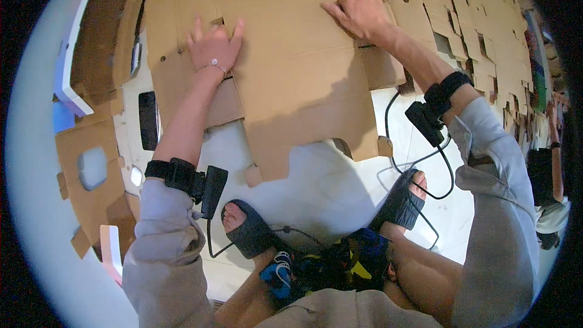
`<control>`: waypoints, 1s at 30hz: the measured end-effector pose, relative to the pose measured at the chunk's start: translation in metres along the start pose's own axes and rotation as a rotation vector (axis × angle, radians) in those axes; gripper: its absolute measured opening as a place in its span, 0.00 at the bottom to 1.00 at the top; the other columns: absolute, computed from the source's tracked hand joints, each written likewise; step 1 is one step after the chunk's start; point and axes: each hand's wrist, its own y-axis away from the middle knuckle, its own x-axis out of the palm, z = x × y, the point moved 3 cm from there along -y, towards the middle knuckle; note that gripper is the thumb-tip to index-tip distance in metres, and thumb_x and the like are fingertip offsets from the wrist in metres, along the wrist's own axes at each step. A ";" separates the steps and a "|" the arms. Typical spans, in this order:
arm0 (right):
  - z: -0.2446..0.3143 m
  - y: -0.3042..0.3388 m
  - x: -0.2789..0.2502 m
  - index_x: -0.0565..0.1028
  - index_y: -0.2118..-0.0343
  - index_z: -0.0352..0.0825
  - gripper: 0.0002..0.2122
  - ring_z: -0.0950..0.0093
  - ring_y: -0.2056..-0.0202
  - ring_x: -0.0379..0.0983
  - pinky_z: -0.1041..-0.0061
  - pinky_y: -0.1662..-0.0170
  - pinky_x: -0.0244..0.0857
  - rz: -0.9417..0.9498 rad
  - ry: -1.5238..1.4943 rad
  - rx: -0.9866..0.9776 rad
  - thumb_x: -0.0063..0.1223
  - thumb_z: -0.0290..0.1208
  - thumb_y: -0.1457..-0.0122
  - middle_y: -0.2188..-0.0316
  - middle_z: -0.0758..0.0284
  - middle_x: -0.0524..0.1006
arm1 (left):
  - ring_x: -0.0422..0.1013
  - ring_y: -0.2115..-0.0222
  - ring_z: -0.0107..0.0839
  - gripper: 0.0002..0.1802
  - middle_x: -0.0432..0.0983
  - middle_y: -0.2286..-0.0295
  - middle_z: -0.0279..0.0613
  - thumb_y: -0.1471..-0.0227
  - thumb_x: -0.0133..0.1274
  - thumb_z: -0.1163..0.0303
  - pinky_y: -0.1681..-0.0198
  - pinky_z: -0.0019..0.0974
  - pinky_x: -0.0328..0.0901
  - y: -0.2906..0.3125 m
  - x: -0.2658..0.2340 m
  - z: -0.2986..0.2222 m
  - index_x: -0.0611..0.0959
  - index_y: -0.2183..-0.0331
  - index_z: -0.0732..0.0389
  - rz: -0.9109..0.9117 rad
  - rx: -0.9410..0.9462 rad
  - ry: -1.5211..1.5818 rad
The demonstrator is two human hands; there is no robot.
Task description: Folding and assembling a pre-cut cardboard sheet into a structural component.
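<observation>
Head view: cardboard sheet [291,54], upper ctr of frame, lies under & btwn both hands, long axis unclear past top edge; L hand [214,48] splayed, R hand [363,15] half-curled, grips can't tell.

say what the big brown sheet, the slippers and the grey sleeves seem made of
Big brown sheet: matte cardboard, by its cut slots, tabs and creases. Slippers: dull black, perhaps fabric, by their ribbed-looking uppers. Grey sleeves: soft matte cloth, bunched in folds; fibre can't be told.

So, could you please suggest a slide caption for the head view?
Left hand and right hand on a large brown cardboard sheet.
</observation>
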 end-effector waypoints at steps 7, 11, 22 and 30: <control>0.005 0.036 0.003 0.79 0.64 0.37 0.22 0.57 0.42 0.57 0.57 0.43 0.54 -0.052 -0.085 -0.036 0.38 0.51 0.38 0.57 0.63 0.76 | 0.45 0.37 0.45 0.36 0.75 0.55 0.44 0.42 0.35 0.41 0.38 0.61 0.39 0.033 -0.011 -0.003 0.84 0.64 0.63 0.089 0.057 0.097; 0.010 0.039 0.016 0.79 0.64 0.37 0.22 0.56 0.42 0.57 0.57 0.42 0.53 -0.119 -0.111 0.041 0.38 0.50 0.38 0.57 0.64 0.76 | 0.48 0.38 0.47 0.35 0.75 0.55 0.45 0.43 0.36 0.41 0.39 0.62 0.40 0.035 -0.005 -0.005 0.84 0.63 0.64 0.040 0.053 0.031; 0.007 -0.005 -0.002 0.80 0.70 0.27 0.24 0.52 0.42 0.58 0.55 0.40 0.48 -0.035 -0.275 0.076 0.40 0.46 0.40 0.62 0.50 0.78 | 0.52 0.40 0.48 0.35 0.76 0.57 0.49 0.45 0.38 0.40 0.40 0.59 0.44 -0.006 -0.006 0.009 0.85 0.66 0.63 -0.026 0.034 -0.012; 0.013 -0.011 -0.018 0.80 0.68 0.25 0.26 0.53 0.39 0.54 0.57 0.37 0.45 -0.071 -0.340 0.179 0.36 0.47 0.39 0.53 0.56 0.75 | 0.51 0.38 0.42 0.36 0.76 0.56 0.51 0.45 0.36 0.39 0.39 0.60 0.44 -0.027 0.005 0.012 0.86 0.69 0.61 0.030 0.009 -0.020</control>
